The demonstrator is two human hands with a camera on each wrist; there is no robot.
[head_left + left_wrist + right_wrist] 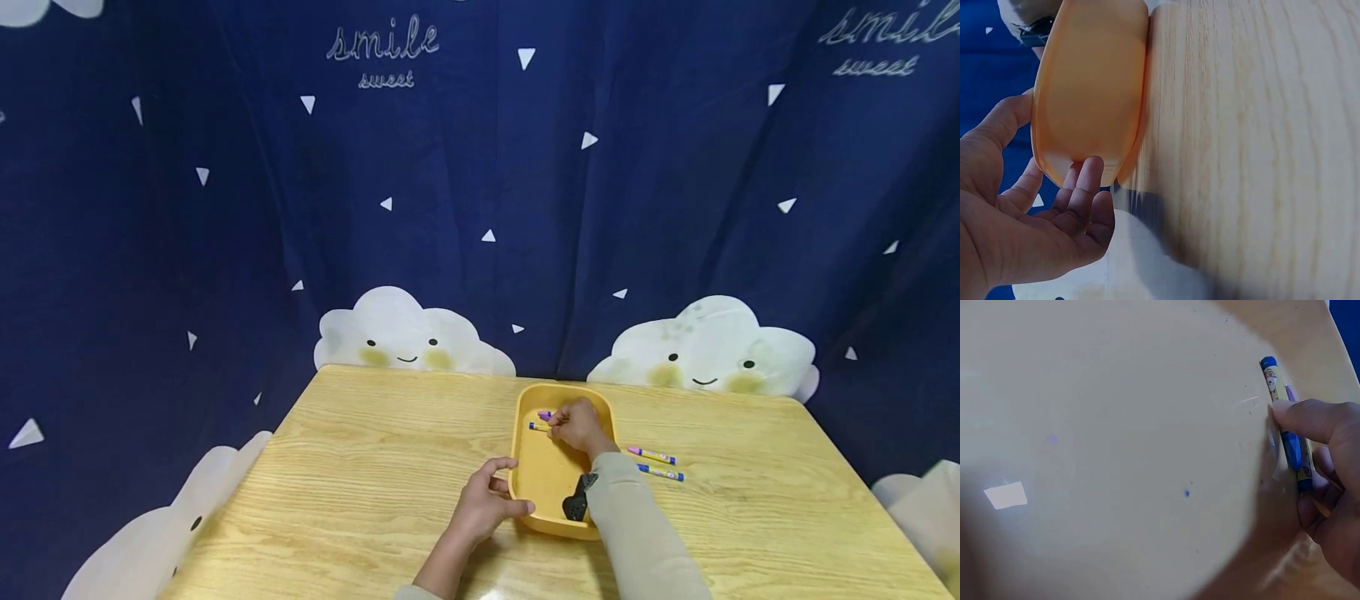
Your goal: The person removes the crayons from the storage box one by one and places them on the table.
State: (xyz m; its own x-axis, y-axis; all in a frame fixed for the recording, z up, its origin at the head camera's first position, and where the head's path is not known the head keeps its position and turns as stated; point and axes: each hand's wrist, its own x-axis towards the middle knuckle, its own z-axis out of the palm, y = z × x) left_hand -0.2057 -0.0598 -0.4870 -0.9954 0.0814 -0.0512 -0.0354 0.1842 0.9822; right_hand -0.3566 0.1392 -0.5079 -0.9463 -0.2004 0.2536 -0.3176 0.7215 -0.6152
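A deep yellow plastic tray stands on the wooden table. At its near left corner, my left hand holds the tray, the thumb over the rim and the fingers against the outer wall, as the left wrist view also shows. Inside the tray's far end, my right hand pinches a blue crayon in a yellow printed wrapper between thumb and fingers. Right beside it lies a purple crayon, mostly hidden behind the blue one and my fingers in the right wrist view.
On the table right of the tray lie a pink-purple crayon and another blue crayon. The wooden table meets a dark blue curtain with clouds at the back. A black wrist device shows by my right sleeve.
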